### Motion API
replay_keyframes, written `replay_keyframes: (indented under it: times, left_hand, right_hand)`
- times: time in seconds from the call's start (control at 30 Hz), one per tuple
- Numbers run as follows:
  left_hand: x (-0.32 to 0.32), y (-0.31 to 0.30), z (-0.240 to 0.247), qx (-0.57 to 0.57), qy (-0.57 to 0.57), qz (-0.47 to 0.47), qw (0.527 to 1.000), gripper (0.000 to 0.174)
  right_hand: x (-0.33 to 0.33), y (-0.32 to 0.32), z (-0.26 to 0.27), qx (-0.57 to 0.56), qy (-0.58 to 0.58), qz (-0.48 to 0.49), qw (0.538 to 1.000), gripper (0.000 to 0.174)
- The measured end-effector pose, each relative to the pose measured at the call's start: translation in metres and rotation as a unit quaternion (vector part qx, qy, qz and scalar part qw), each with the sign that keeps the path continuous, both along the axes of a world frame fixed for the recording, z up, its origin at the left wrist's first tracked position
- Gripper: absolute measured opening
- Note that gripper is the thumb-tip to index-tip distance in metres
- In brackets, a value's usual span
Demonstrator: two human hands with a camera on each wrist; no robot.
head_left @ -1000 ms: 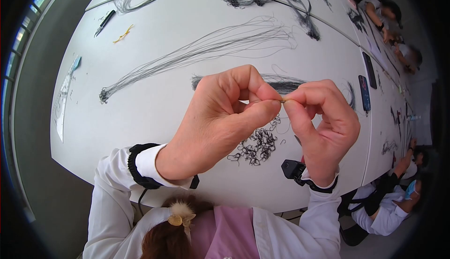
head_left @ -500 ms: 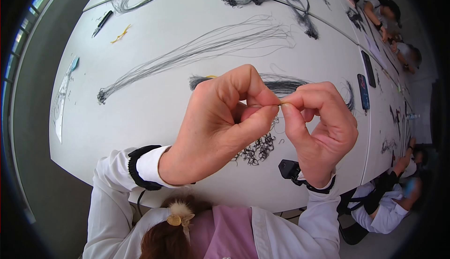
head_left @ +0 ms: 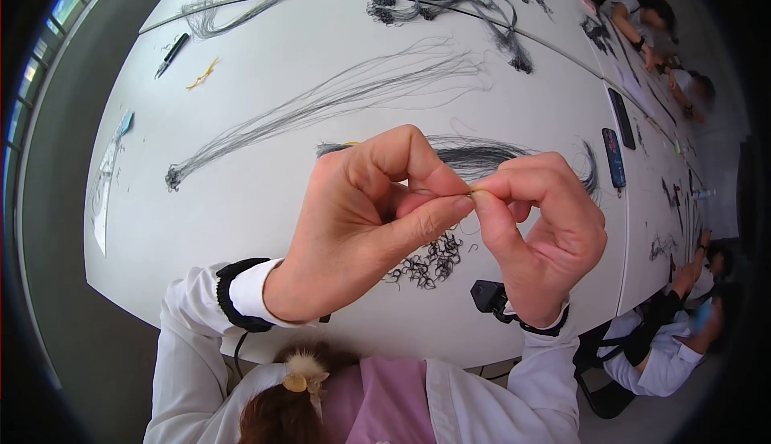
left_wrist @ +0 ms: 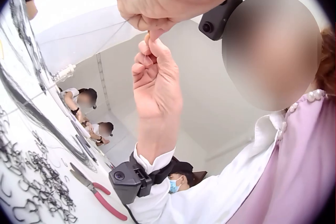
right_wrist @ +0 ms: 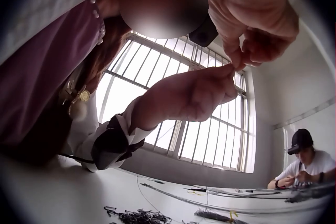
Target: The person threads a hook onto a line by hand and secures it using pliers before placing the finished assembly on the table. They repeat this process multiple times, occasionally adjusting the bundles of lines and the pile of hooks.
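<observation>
Both hands meet fingertip to fingertip above the table, in front of the chest. My left hand (head_left: 361,211) pinches between thumb and forefinger, and a thin fishing line (left_wrist: 113,34) runs out from its fingers in the left wrist view. The thumb and forefinger of my right hand (head_left: 550,235) pinch the same tiny spot, where a small brownish bit shows; I cannot tell whether a hook is in there. Below the hands lies a pile of black fish hooks (head_left: 430,265). Behind them a dark bundle of lines (head_left: 482,155) is partly covered by the fingers.
A longer fan of lines (head_left: 321,94) with hooks at one end lies across the table (head_left: 241,227). Red-handled pliers (left_wrist: 100,191) lie beside the hook pile. Farther off are a pen (head_left: 171,54), a yellow tie (head_left: 204,73), phones (head_left: 613,157) and other people working.
The head view has shifted a little, so table and hands appear slightly lower and farther left. Both hands keep their pinch at the same meeting point; the fingers have barely moved.
</observation>
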State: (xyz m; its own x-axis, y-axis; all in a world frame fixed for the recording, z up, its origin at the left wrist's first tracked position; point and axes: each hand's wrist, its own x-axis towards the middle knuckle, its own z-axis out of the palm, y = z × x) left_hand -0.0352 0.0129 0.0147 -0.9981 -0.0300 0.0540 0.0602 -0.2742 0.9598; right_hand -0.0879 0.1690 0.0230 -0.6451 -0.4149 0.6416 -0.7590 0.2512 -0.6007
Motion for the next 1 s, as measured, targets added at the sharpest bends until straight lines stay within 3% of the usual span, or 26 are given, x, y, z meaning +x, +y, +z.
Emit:
replay_keyframes:
  times: [0.2, 0.63, 0.7, 0.9, 1.0]
  left_hand:
    - [-0.006, -0.006, -0.01, -0.126, 0.114, 0.029, 0.985, 0.009]
    - [-0.007, -0.008, -0.01, -0.13, 0.118, 0.041, 0.984, 0.008]
    - [-0.008, -0.009, -0.008, -0.193, 0.152, 0.045, 0.968, 0.007]
    - [-0.009, -0.011, -0.006, -0.226, 0.179, 0.038, 0.957, 0.007]
    - [-0.004, -0.01, -0.007, -0.164, 0.126, 0.018, 0.978, 0.007]
  right_hand:
    - [-0.005, 0.003, 0.004, 0.023, -0.016, 0.019, 0.999, 0.011]
    - [-0.003, 0.005, 0.009, 0.057, -0.016, 0.022, 0.998, 0.009]
    - [-0.003, 0.003, 0.01, 0.056, -0.016, 0.016, 0.998, 0.011]
    - [-0.005, 0.004, 0.009, 0.054, -0.039, 0.015, 0.998, 0.012]
    - [-0.001, 0.005, 0.009, 0.052, -0.066, 0.018, 0.996, 0.011]
